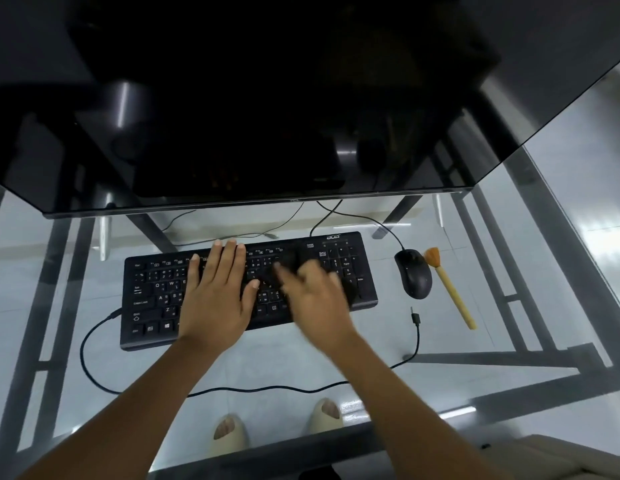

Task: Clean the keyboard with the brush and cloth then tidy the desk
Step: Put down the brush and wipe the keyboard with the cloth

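A black Acer keyboard (247,289) lies at centre frame on the glass tabletop (509,237). The left hand (216,296) rests flat on its middle keys, fingers straight and slightly spread. The right hand (313,296) is blurred over the keys; I cannot tell its fingers' state. The brush (448,289) lies right of the mouse (414,273).

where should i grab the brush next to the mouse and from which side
Grip the brush on its bare stick, around the middle or nearer the lower end, not the bristle head, which lies at the far end close to the mouse. Come from above or from the right: it lies flat on the glass desk with open space on that side, so a pinch across the thin handle should lift it.
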